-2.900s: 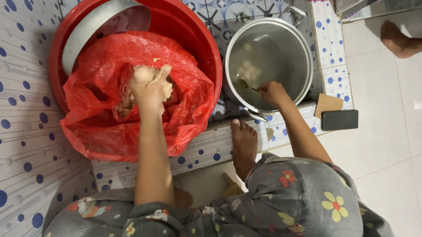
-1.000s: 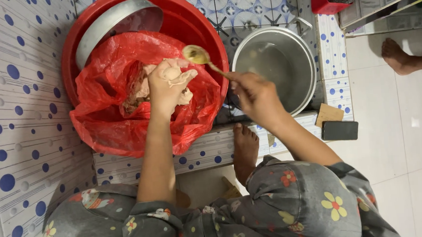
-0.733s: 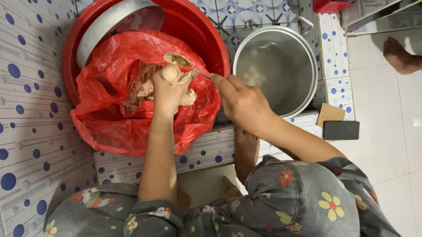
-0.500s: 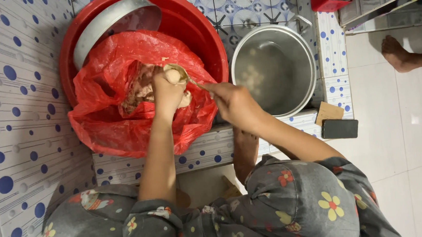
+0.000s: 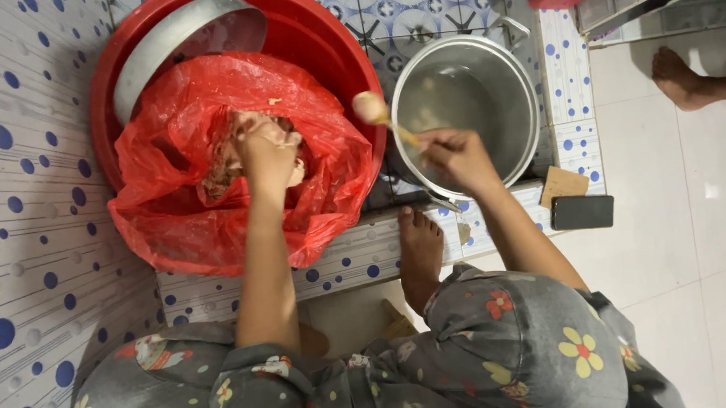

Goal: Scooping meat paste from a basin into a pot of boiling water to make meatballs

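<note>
At the far left a white wall with blue dots (image 5: 19,208) runs down the frame. Beside it sits a big red plastic tub (image 5: 319,39), with a steel lid (image 5: 168,39) leaning inside along its far edge. A red plastic bag (image 5: 170,216) fills the tub and spills over its near rim onto the tiled ledge (image 5: 358,259). The left hand (image 5: 266,151) is down in the mouth of the bag, fingers curled shut around a lump of pale minced meat (image 5: 224,158).

To the right, over the gap between tub and pot, the right hand (image 5: 457,158) pinches the handle of a spoon (image 5: 378,115); its bowl, loaded with a pale ball of the mince, hangs just above the left rim of the steel pot (image 5: 517,85). The pot stands on the ledge, touching the tub's side.

The person's bare foot (image 5: 421,255) rests against the ledge below the pot. Farther right, a small brown card (image 5: 563,185) and a dark phone (image 5: 582,212) lie on the ledge corner. Another person's bare feet (image 5: 700,82) stand on the white floor at far right.
</note>
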